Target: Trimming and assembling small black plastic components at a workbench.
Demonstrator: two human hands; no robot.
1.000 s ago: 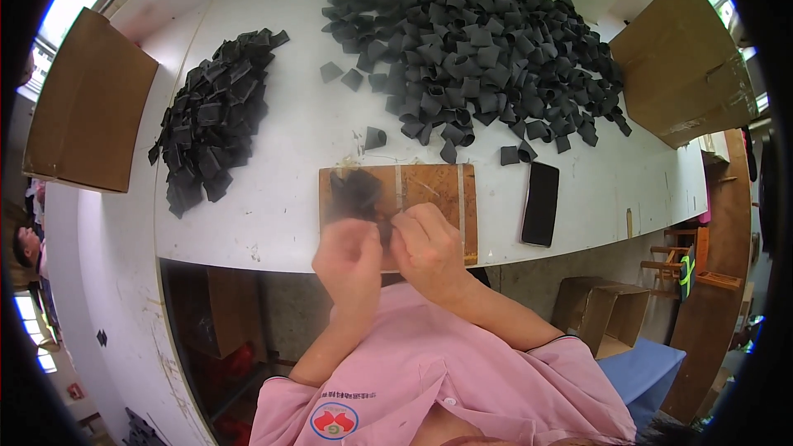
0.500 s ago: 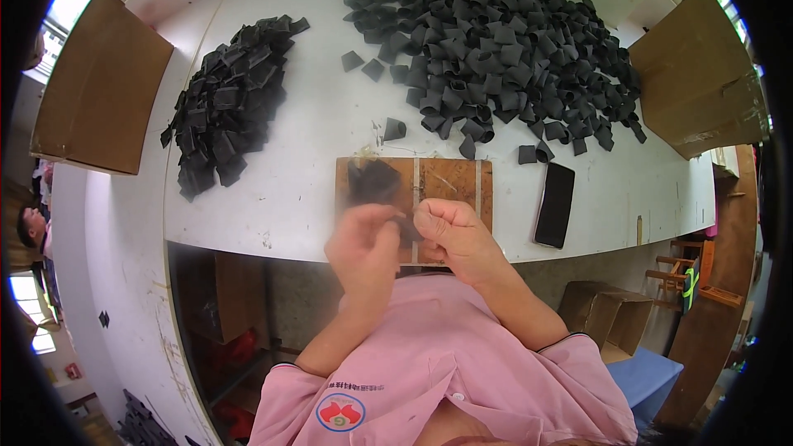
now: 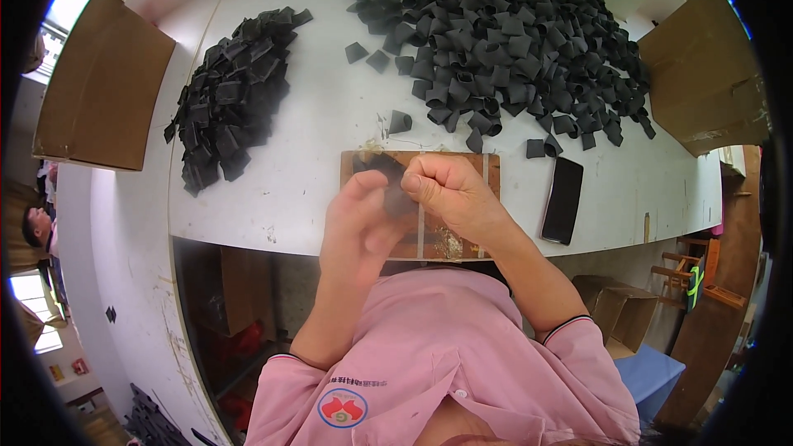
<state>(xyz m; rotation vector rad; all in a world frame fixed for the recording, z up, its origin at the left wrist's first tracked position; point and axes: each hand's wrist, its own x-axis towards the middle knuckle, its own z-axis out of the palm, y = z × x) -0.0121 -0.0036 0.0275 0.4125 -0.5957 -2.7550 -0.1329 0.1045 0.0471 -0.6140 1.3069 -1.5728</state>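
Observation:
My left hand [image 3: 353,213] is over the left part of a brown wooden board [image 3: 454,241], its fingers curled at a small black sleeve [image 3: 401,196] that is smeared by motion. On the other side of the sleeve, my right hand [image 3: 453,196] is closed, thumb pressed to the bent forefinger; what lies in that pinch is too small to make out. More black material [image 3: 376,167] shows on the board behind my left fingers. Just beyond the board's far edge lies a single black sleeve [image 3: 400,121].
Loose black sleeves form a large pile [image 3: 504,49] at the far right. Flatter black pieces are heaped [image 3: 235,91] at the left. A phone [image 3: 562,201] lies right of the board. Cardboard boxes [image 3: 103,87] flank the white table [image 3: 310,149]. Another person [image 3: 37,225] is at the far left.
Both hands have moved away from me over the board, and the right has shifted slightly left. The black sleeve between them has come up with them.

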